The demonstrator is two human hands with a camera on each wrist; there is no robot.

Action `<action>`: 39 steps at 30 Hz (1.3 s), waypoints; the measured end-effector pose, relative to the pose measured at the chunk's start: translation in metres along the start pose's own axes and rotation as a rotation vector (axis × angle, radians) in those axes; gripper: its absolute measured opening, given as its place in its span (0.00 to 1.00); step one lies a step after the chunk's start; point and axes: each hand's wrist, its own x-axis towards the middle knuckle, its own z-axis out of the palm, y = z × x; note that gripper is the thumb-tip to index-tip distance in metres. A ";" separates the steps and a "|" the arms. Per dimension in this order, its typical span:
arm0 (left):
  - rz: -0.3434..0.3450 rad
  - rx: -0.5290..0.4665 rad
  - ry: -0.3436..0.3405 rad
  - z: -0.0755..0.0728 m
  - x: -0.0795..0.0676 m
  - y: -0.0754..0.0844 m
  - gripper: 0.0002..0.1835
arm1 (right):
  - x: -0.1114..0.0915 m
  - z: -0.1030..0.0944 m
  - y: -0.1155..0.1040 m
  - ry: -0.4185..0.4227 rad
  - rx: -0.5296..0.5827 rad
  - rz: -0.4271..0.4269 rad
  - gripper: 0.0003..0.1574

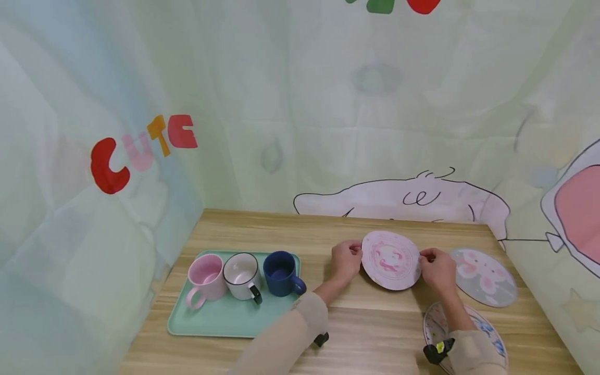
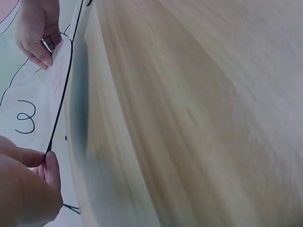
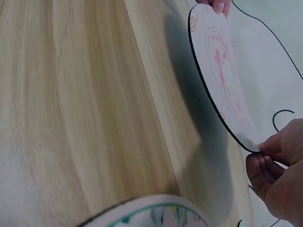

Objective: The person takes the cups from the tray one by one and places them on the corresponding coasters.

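A thin round placemat [image 1: 390, 260], pale pink with a darker pink print and a dark edge, is held between both hands. My left hand [image 1: 347, 259] pinches its left rim, and my right hand [image 1: 438, 270] pinches the right rim between thumb and fingers. From the right wrist view, the placemat [image 3: 222, 80] is lifted off the wooden table [image 3: 94, 94], tilted, with its shadow falling below. A grey oval placemat [image 1: 487, 278] with a pink mouse-like print lies just right of my right hand. Under my right forearm is another round placemat [image 1: 489, 333] with a floral print, partly covered.
On the left, a mint-green tray [image 1: 211, 323] bears a pink mug [image 1: 207, 276], a white mug [image 1: 241, 276] with a black rim, and a dark blue mug [image 1: 281, 273]. A printed curtain [image 1: 304, 104] hangs behind the table's back edge and along its sides.
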 end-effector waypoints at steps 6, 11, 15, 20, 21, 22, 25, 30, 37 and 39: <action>0.030 0.043 0.055 -0.013 0.003 0.001 0.08 | 0.001 0.007 -0.012 -0.002 0.011 -0.015 0.12; 0.020 0.022 0.106 -0.019 0.002 -0.002 0.08 | 0.001 0.014 -0.020 0.009 0.017 -0.027 0.12; 0.013 -0.004 0.166 -0.022 0.001 -0.006 0.07 | 0.001 0.020 -0.025 0.003 0.036 -0.044 0.11; -0.001 -0.033 0.237 -0.028 0.002 -0.010 0.07 | 0.000 0.027 -0.033 -0.014 0.067 -0.035 0.12; -0.010 -0.037 0.247 -0.029 0.002 -0.011 0.07 | 0.000 0.029 -0.035 -0.010 0.072 -0.037 0.11; -0.020 -0.044 0.257 -0.031 0.003 -0.011 0.07 | 0.000 0.030 -0.037 -0.007 0.076 -0.038 0.11; -0.056 -0.069 0.278 -0.035 0.004 -0.013 0.07 | -0.001 0.034 -0.042 0.000 0.098 -0.047 0.11; -0.103 -0.095 0.331 -0.037 0.005 -0.018 0.06 | -0.002 0.039 -0.048 0.001 0.113 -0.060 0.11; -0.166 -0.052 0.357 -0.037 0.004 -0.028 0.07 | -0.004 0.050 -0.047 0.025 0.116 -0.070 0.10; -0.175 -0.034 0.364 -0.037 0.004 -0.030 0.07 | -0.004 0.054 -0.045 0.028 0.116 -0.071 0.10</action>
